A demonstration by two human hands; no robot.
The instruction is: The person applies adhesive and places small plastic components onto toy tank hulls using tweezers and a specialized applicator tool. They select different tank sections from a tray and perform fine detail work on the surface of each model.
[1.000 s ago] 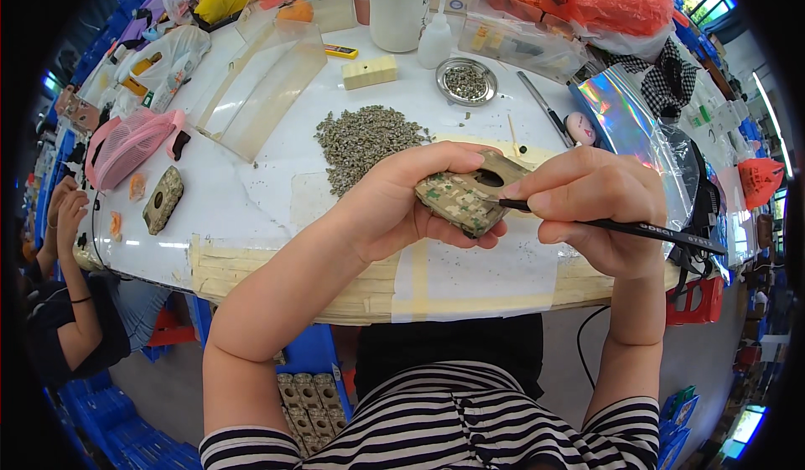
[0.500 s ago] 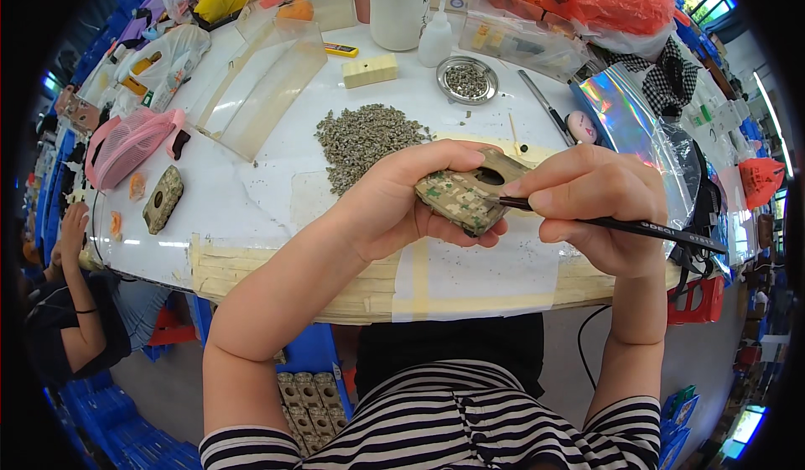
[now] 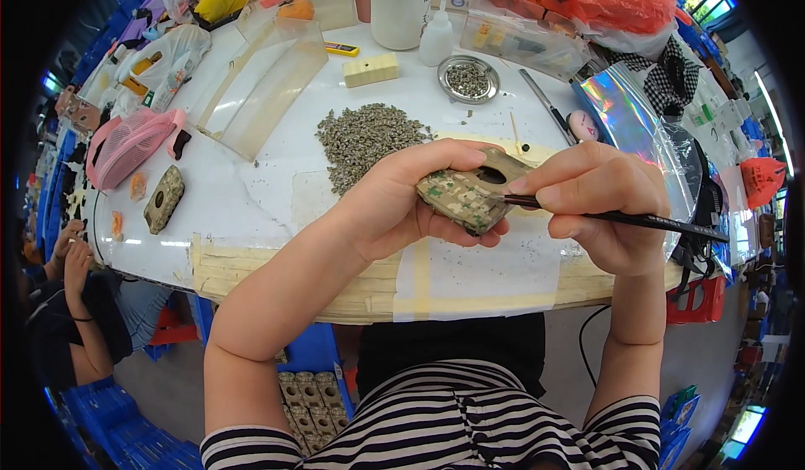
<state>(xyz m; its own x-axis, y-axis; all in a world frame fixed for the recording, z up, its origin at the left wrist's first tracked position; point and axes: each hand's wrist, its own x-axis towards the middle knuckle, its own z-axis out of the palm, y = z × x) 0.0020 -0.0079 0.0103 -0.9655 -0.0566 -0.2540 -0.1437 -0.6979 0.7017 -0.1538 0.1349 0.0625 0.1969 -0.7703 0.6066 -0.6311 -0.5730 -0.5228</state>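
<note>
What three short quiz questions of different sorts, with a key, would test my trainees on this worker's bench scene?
1. True or false: the left hand holds the camouflage-patterned block above the white table.
2. Multiple choice: the right hand grips A) scissors, B) a thin black stick, C) a glue bottle.
3. Fill in: the heap of small grey pieces lies ____ the held block, farther from the person.

Key
1. True.
2. B; its tip meets the block.
3. Behind. A round metal dish holding similar pieces sits farther back, to the right.
</note>
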